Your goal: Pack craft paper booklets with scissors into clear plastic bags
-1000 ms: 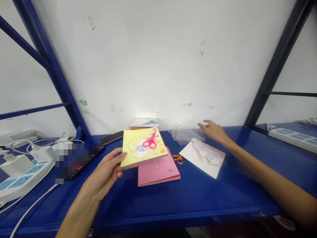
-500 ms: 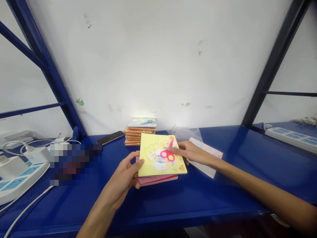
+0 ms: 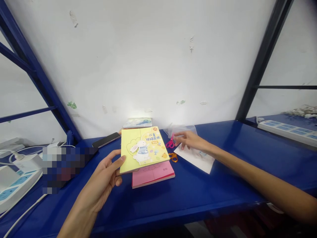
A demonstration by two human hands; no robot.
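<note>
My left hand (image 3: 106, 173) grips the left edge of a yellow booklet (image 3: 128, 150) with a white rabbit on its cover. Below it, partly covered, a pink booklet (image 3: 153, 175) lies on the blue table. Pink scissors (image 3: 170, 143) are just left of my right hand (image 3: 189, 140), whose fingers are apart and hold nothing that I can see. Orange scissors (image 3: 173, 157) lie beside the yellow booklet's right edge. Under my right hand is a white sheet or card (image 3: 195, 160), with a clear plastic bag (image 3: 183, 129) behind it.
Behind the yellow booklet, a wrapped pack (image 3: 137, 122) tops a stack by the wall. A black phone (image 3: 106, 140) lies to its left. Power strips stand at the far left (image 3: 17, 186) and right (image 3: 287, 131). Blue frame posts rise on both sides.
The yellow booklet has moved left in my left hand, uncovering more of the pink one. The pink scissors are off its cover, beside my right hand, which has left the booklet. Orange scissors now show.
</note>
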